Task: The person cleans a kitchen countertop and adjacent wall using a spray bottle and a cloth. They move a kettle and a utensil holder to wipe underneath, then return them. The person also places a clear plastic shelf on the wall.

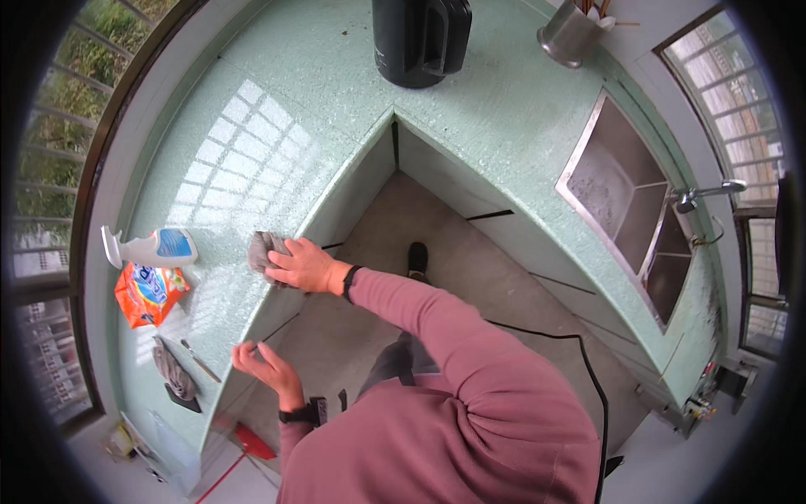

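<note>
My right hand (pixel 307 267) grips a crumpled grey cloth (pixel 262 252), pressed on the front edge of the pale green speckled countertop (pixel 334 151). Nearer my body, my left hand (pixel 269 370) hangs in the air beside the counter's edge, fingers apart and holding nothing. Left of the cloth lies a white spray bottle (pixel 154 248) with a blue label, on its side. Touching it is an orange plastic packet (pixel 148 295). Another grey cloth (pixel 173 368) rests partly on a dark flat piece (pixel 182 398), with a thin brush-like tool (pixel 200 361) close by.
A black jug with a handle (pixel 412 41) stands at the counter's inner corner. A steel holder (pixel 570 34) with sticks is beyond it. On the right are a steel sink (pixel 604 176) and a tap (pixel 705 194). A red dustpan-like tool (pixel 253 442) is low at left; a black cable (pixel 589 359) trails at right.
</note>
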The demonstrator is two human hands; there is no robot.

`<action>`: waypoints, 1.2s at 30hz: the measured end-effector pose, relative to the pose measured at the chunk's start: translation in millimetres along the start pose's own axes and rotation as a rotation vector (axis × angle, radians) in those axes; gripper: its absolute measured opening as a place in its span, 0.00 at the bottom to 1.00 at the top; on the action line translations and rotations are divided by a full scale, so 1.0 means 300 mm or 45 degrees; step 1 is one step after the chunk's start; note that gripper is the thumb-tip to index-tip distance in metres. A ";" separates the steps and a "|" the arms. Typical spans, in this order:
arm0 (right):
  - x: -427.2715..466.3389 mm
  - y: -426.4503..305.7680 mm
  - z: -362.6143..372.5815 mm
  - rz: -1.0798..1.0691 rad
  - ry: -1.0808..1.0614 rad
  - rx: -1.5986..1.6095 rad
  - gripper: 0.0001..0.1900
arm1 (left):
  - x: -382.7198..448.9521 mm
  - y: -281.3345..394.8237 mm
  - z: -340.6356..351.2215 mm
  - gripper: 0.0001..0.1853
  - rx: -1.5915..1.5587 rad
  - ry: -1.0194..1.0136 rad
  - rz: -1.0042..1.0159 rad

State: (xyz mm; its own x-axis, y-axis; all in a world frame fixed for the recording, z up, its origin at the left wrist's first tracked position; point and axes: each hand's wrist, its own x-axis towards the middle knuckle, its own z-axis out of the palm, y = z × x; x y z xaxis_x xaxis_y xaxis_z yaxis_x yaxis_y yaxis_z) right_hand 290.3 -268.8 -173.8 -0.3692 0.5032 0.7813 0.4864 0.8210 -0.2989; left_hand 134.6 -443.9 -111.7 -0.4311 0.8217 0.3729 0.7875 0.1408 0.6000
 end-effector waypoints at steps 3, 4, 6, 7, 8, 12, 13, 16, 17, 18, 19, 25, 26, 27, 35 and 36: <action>-0.043 0.080 0.002 -0.006 -0.037 -0.113 0.11 | -0.025 -0.003 -0.068 0.09 0.119 -0.059 0.074; -0.049 0.110 -0.005 0.072 -0.063 -0.176 0.11 | -0.029 -0.002 -0.076 0.09 0.118 -0.070 0.030; -0.047 0.185 -0.021 0.345 0.046 -0.214 0.13 | -0.021 0.002 -0.076 0.09 0.157 -0.090 0.051; -0.049 0.228 -0.038 0.497 0.044 -0.215 0.14 | -0.016 0.007 -0.070 0.09 0.147 -0.086 0.056; -0.044 0.273 -0.055 0.530 0.157 -0.235 0.16 | -0.008 0.013 -0.058 0.09 0.136 -0.113 0.057; -0.012 0.405 -0.165 0.780 0.336 -0.381 0.19 | 0.047 0.024 0.015 0.12 0.180 -0.164 0.209; -0.001 0.425 -0.205 0.849 0.376 -0.433 0.19 | 0.068 0.017 0.027 0.13 0.233 -0.170 0.280; 0.000 0.453 -0.364 0.824 0.269 -0.572 0.18 | 0.169 -0.033 0.084 0.15 0.324 -0.134 0.463; -0.012 0.445 -0.414 0.722 0.190 -0.680 0.19 | 0.207 -0.057 0.108 0.15 0.334 -0.101 0.562; -0.028 0.434 -0.454 0.626 0.073 -0.743 0.18 | 0.241 -0.085 0.129 0.15 0.439 -0.097 0.564; -0.043 0.428 -0.486 0.543 -0.051 -0.801 0.17 | 0.271 -0.112 0.150 0.15 0.496 -0.081 0.598; -0.070 0.596 -0.484 0.093 -0.665 -1.259 0.11 | 0.339 -0.217 0.325 0.15 0.596 -0.243 0.317; -0.077 0.634 -0.475 0.226 -0.819 -1.324 0.12 | 0.342 -0.228 0.334 0.14 0.596 -0.278 0.210; -0.087 0.664 -0.467 0.181 -0.753 -1.314 0.12 | 0.341 -0.236 0.344 0.14 0.623 -0.217 0.279; -0.260 0.557 -0.677 0.382 -0.774 -1.107 0.07 | 0.314 -0.272 0.348 0.15 0.677 -0.101 0.373; -0.309 0.510 -0.744 0.407 -0.758 -1.105 0.07 | 0.313 -0.272 0.350 0.15 0.685 -0.095 0.371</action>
State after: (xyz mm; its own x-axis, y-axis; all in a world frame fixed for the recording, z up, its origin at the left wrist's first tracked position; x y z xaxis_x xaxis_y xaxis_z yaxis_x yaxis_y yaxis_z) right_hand 575.8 -250.1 -169.5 -0.3368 0.8998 0.2773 0.9327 0.2786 0.2289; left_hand 76.0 -320.2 -199.9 -0.1481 0.9021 0.4052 0.9885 0.1478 0.0323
